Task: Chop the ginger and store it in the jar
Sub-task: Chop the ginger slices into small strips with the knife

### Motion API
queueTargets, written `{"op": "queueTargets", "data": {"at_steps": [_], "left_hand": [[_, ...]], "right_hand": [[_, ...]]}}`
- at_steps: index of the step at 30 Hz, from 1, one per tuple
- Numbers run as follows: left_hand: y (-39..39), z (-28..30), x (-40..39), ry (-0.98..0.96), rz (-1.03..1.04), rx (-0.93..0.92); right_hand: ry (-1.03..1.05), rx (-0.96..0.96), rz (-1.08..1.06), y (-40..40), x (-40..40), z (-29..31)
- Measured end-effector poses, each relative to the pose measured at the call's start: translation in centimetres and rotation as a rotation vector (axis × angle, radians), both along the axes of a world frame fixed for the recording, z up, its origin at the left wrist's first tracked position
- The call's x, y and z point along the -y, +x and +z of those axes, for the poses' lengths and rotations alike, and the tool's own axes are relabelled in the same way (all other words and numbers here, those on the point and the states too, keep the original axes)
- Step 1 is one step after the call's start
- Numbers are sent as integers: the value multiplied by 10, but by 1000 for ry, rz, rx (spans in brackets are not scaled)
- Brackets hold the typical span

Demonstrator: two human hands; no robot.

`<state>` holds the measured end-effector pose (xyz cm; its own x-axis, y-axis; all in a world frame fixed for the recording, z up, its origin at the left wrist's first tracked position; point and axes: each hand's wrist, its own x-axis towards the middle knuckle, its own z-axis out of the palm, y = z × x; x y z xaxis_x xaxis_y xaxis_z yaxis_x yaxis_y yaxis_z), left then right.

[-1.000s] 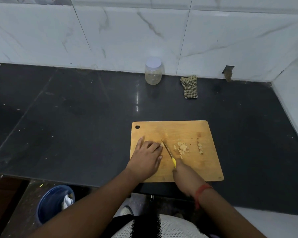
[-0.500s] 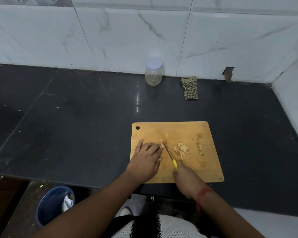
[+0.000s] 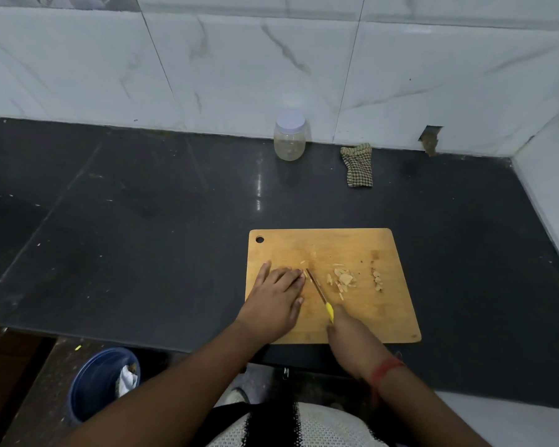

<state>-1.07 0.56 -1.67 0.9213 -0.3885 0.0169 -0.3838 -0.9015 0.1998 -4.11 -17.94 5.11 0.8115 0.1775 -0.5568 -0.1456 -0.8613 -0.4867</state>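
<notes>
A wooden chopping board lies on the dark counter near its front edge. My left hand rests on the board's left part, its fingertips on a bit of ginger that is mostly hidden beneath them. My right hand grips the yellow handle of a small knife, whose blade points up-left, right beside my left fingertips. Cut ginger slices lie in a loose pile at the board's middle, and a smaller pile sits further right. A clear plastic jar with a white lid stands at the back wall.
A folded checked cloth lies to the right of the jar by the wall. A white tiled side wall closes off the counter on the right. Below the counter's front edge, on the floor at the left, stands a blue bin.
The blade has edged slightly left toward my left fingertips. Both hands stay in much the same place on the board.
</notes>
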Motion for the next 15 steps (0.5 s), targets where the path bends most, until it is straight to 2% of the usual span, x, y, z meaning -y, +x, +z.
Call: {"op": "queueTargets", "data": {"at_steps": [8, 15], "left_hand": [[-1, 1, -4, 16, -11, -8], [2, 9, -1, 20, -27, 10]], "right_hand": [[-75, -53, -4, 0, -6, -10], [-46, -88, 5, -14, 10, -12]]}}
